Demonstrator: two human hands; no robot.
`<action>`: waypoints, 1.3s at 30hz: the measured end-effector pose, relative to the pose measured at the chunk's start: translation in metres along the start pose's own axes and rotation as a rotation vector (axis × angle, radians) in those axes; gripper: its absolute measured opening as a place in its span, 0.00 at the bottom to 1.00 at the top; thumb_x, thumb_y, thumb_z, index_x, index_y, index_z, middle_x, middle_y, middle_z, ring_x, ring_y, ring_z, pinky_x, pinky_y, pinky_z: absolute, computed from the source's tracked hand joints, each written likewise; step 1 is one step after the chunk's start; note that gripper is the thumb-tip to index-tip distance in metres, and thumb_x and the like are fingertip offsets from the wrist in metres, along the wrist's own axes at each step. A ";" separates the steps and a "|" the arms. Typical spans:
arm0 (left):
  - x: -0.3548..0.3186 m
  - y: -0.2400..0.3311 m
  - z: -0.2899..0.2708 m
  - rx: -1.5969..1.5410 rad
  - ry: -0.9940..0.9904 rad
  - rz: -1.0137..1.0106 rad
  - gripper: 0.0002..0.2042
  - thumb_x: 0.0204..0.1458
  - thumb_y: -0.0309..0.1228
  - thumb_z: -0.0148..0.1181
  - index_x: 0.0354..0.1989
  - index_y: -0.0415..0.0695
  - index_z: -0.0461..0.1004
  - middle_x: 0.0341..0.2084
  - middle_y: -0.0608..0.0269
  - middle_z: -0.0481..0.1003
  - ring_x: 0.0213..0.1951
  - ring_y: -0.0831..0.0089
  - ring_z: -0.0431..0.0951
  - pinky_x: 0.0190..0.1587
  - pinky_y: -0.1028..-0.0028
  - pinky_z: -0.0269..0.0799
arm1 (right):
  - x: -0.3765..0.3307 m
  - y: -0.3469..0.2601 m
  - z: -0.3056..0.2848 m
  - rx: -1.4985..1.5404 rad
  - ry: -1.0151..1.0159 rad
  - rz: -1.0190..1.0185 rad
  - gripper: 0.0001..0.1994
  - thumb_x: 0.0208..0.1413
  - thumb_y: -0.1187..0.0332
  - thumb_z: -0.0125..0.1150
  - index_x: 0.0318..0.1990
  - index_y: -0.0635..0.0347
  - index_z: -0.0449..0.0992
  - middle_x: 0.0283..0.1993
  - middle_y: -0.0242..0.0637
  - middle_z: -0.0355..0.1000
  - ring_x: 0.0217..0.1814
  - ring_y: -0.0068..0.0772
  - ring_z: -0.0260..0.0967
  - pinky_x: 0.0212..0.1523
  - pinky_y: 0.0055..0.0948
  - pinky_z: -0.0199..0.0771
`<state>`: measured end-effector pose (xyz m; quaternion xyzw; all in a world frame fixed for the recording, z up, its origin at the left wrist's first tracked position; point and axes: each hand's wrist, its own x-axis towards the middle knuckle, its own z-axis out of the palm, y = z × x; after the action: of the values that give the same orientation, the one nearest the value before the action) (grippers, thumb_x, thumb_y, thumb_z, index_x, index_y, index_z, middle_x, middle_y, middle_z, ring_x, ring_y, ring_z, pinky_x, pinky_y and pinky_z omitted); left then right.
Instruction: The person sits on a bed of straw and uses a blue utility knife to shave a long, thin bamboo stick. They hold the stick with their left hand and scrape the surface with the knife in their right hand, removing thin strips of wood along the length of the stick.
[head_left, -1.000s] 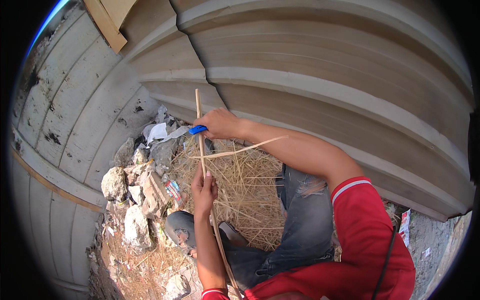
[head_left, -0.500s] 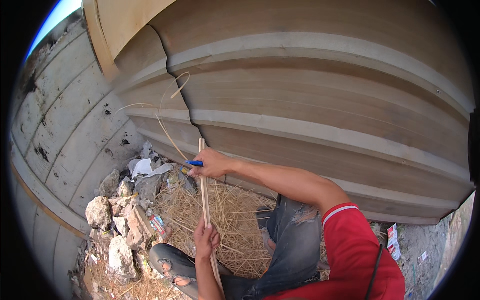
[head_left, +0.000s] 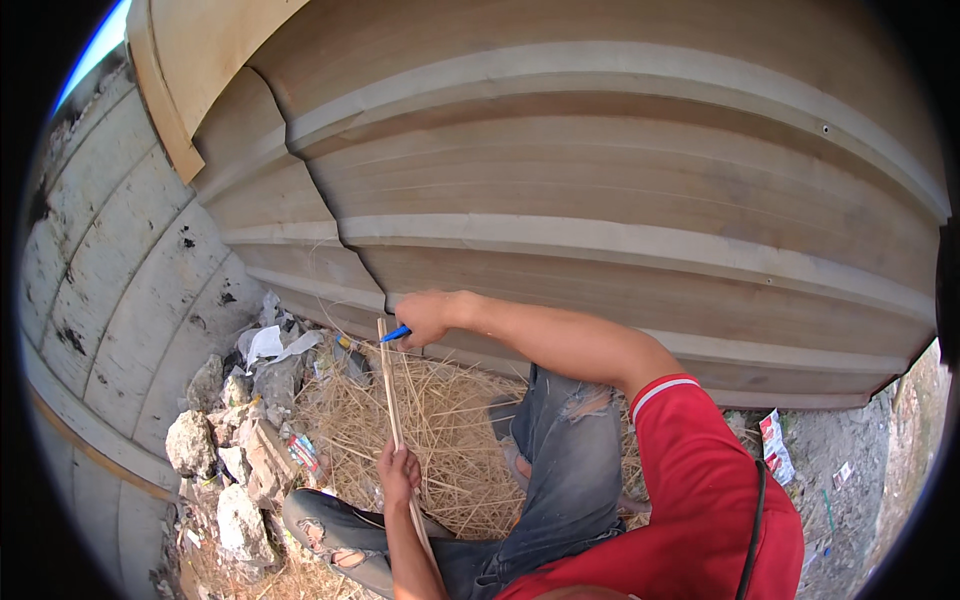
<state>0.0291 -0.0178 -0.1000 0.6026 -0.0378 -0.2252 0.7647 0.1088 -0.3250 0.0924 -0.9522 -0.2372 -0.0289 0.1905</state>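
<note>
- Gripping a thin bamboo strip [head_left: 392, 400] near its lower part, the left hand [head_left: 398, 472] is closed round it, just above the left knee; strip stands nearly upright, its top end level w/ the other hand.
- Right hand [head_left: 425, 317] closed on a blue-handled tool [head_left: 394, 334], arm stretched fwd; only the blue handle shows past the fist, blade not visible. Handle tip sits right at the strip's top end; can't tell if touching.
- Person sits w/ knees apart in torn grey jeans [head_left: 565, 470] and a red shirt [head_left: 700, 500], seen from above.
- Between and ahead of the legs: a heap of pale straw-like shavings [head_left: 440, 440] on the ground, strip rising over its left part.
- Left edge of the heap: rough stones [head_left: 215, 470] piled up, w/ scraps of white paper/plastic litter [head_left: 265, 342] at the far side, near the wall base.
- Behind it all: a ribbed tan sheet-metal wall [head_left: 600, 180]; to the left a grey concrete-block wall [head_left: 130, 280] meets it at the corner.
- Far right on the ground: small bits of wrapper litter [head_left: 775, 445].
</note>
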 end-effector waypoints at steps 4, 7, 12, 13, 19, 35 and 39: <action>-0.002 -0.001 -0.004 0.027 0.004 0.045 0.06 0.67 0.32 0.48 0.48 0.47 0.65 0.17 0.69 0.61 0.11 0.81 0.57 0.12 0.80 0.51 | 0.004 -0.003 0.010 -0.018 -0.055 -0.039 0.19 0.50 0.52 0.70 0.26 0.62 0.81 0.25 0.48 0.76 0.31 0.54 0.74 0.34 0.50 0.72; -0.001 -0.007 -0.008 0.040 -0.013 0.057 0.13 0.68 0.32 0.47 0.58 0.45 0.67 0.17 0.70 0.60 0.11 0.81 0.57 0.12 0.80 0.51 | 0.006 -0.005 0.010 -0.016 -0.050 -0.054 0.18 0.50 0.53 0.70 0.26 0.62 0.82 0.26 0.48 0.77 0.32 0.54 0.75 0.34 0.50 0.73; 0.007 -0.020 -0.008 0.078 -0.012 0.036 0.07 0.68 0.31 0.47 0.49 0.44 0.69 0.16 0.71 0.60 0.11 0.81 0.57 0.13 0.80 0.51 | 0.002 -0.006 0.009 -0.052 -0.094 0.008 0.16 0.49 0.54 0.70 0.28 0.61 0.83 0.28 0.47 0.78 0.34 0.53 0.76 0.35 0.49 0.74; 0.007 -0.024 -0.008 0.088 -0.005 0.021 0.06 0.68 0.31 0.47 0.47 0.45 0.68 0.16 0.71 0.60 0.11 0.81 0.57 0.13 0.80 0.51 | 0.001 -0.006 0.010 -0.062 -0.108 0.016 0.16 0.49 0.55 0.70 0.28 0.61 0.83 0.29 0.46 0.78 0.34 0.53 0.76 0.35 0.48 0.75; 0.005 -0.029 0.001 0.149 -0.010 -0.022 0.05 0.68 0.32 0.48 0.40 0.47 0.67 0.16 0.72 0.60 0.12 0.83 0.57 0.13 0.79 0.51 | 0.009 -0.019 0.022 -0.110 -0.202 0.060 0.15 0.47 0.57 0.70 0.37 0.58 0.84 0.38 0.43 0.81 0.42 0.49 0.79 0.43 0.45 0.78; 0.034 -0.091 -0.039 0.603 0.089 0.198 0.16 0.66 0.37 0.51 0.55 0.40 0.71 0.22 0.66 0.67 0.22 0.75 0.67 0.25 0.72 0.63 | 0.007 -0.308 -0.042 0.020 0.191 -1.077 0.09 0.41 0.63 0.65 0.31 0.55 0.80 0.26 0.41 0.77 0.32 0.48 0.79 0.32 0.45 0.78; 0.043 0.003 -0.015 0.221 0.089 0.166 0.15 0.68 0.37 0.49 0.53 0.40 0.72 0.18 0.72 0.60 0.18 0.81 0.59 0.21 0.76 0.55 | 0.035 -0.287 -0.053 -0.069 0.226 -0.827 0.10 0.42 0.62 0.65 0.26 0.59 0.82 0.28 0.40 0.79 0.33 0.45 0.80 0.34 0.43 0.79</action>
<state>0.0734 -0.0200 -0.1103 0.6873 -0.0780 -0.1287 0.7106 0.0093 -0.0957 0.2468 -0.7736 -0.5753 -0.2151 0.1557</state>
